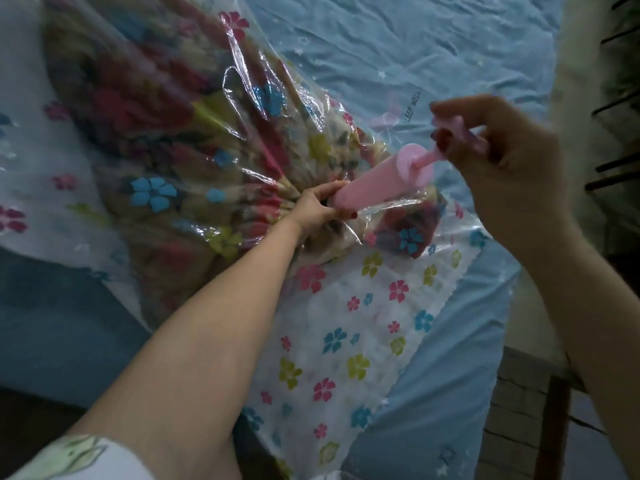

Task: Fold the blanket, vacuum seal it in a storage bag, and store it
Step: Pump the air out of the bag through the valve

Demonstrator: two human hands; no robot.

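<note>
Pink pump (372,183) mid-frame: left hand (317,207) fingers grasp its base on the storage bag (346,341), right hand (491,143) fingers clench its handle (457,131).

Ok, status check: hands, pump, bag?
Left hand grips pink pump base at the storage bag. Right hand holds pump handle, drawn out. Blanket inside, plastic puckered. Nothing in the way.

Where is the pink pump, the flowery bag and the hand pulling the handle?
pink pump (367,183), head view, middle of its barrel.
flowery bag (349,344), head view, flat printed part.
right hand (498,157), head view, back of hand.
</note>
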